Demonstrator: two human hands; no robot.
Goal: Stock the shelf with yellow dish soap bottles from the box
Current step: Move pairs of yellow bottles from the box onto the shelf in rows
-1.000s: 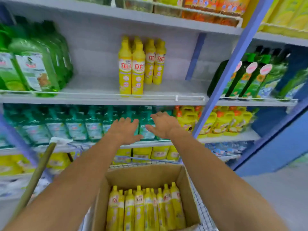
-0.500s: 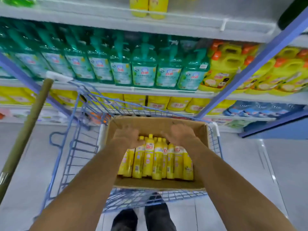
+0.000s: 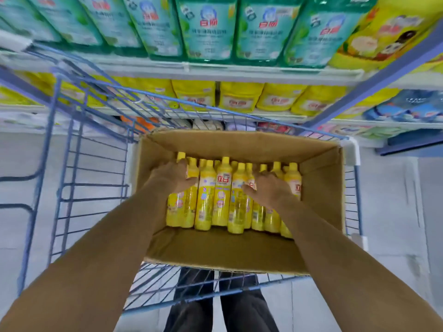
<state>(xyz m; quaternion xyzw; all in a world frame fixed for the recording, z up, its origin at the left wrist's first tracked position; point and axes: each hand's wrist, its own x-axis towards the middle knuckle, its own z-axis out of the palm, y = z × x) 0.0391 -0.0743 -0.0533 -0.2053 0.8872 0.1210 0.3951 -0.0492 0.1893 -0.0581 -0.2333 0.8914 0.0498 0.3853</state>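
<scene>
Left hand point(image 3: 171, 176) and right hand point(image 3: 272, 186) inside the box point(image 3: 239, 144) — each curled round yellow bottles point(image 3: 221, 195) near the caps.

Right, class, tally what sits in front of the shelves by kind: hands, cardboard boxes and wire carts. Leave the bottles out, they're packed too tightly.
Hands: 2, the left hand and the right hand
Cardboard box: 1
Wire cart: 1
Total: 4

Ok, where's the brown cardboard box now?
Head view, centre: the brown cardboard box sits in the right side of the blue wire cart, holding the yellow bottles.
</scene>
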